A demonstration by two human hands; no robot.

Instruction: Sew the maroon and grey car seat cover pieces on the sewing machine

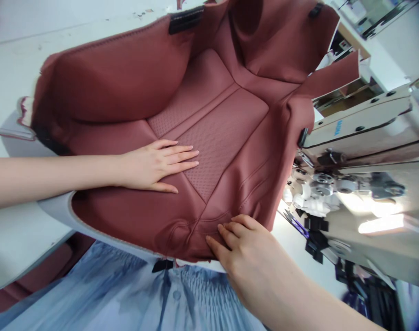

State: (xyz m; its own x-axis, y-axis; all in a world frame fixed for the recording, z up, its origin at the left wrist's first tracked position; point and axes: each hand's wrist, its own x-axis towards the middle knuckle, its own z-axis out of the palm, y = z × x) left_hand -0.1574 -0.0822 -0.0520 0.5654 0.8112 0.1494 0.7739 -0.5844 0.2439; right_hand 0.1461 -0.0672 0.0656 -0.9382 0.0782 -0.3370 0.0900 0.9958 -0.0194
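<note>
A dark red leather car seat cover (119, 87) spreads over the white table, with perforated panels and stitched seams along its middle. Palm down, my left hand (156, 165) lies flat across the cover where the smooth leather meets the perforated panel, its fingers apart. My right hand (245, 243) rests on the near right corner of the cover, by a curved, puckered seam. Its fingers are slightly bent and touch the leather, the thumb a little apart from them. What lies beneath the cover is hidden.
A white sewing machine (361, 133) stands close on the right, its needle area partly hidden. Purple-handled scissors (299, 225) and several black blocks (314, 230) sit beside it. The white table (12, 59) extends left. More dark red material (47, 271) shows below the table at lower left.
</note>
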